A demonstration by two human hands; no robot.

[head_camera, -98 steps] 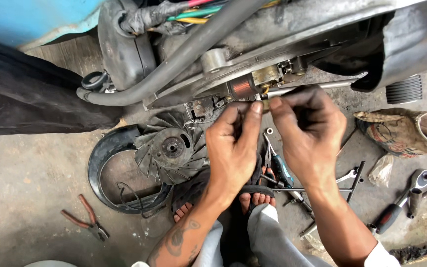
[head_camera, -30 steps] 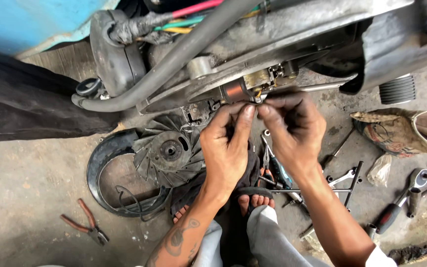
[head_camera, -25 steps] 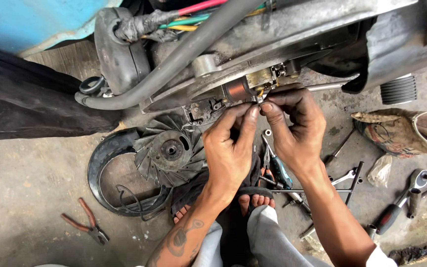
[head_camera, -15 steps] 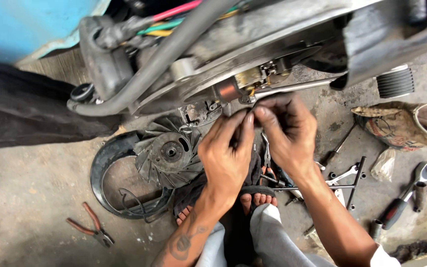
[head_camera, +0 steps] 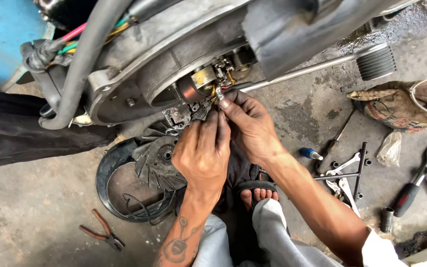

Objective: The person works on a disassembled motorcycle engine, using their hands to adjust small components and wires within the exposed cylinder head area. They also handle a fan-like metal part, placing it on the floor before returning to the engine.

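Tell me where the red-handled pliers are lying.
The red-handled pliers lie on the concrete floor at lower left, just below the black round cover, left of the left hand.

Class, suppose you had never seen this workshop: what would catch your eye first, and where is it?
First, the left hand and right hand, fingertips pinched together at the small coil and wire parts inside the opened engine casing at top centre. Next, the finned flywheel on the floor left of them, and the red-handled pliers lower left.
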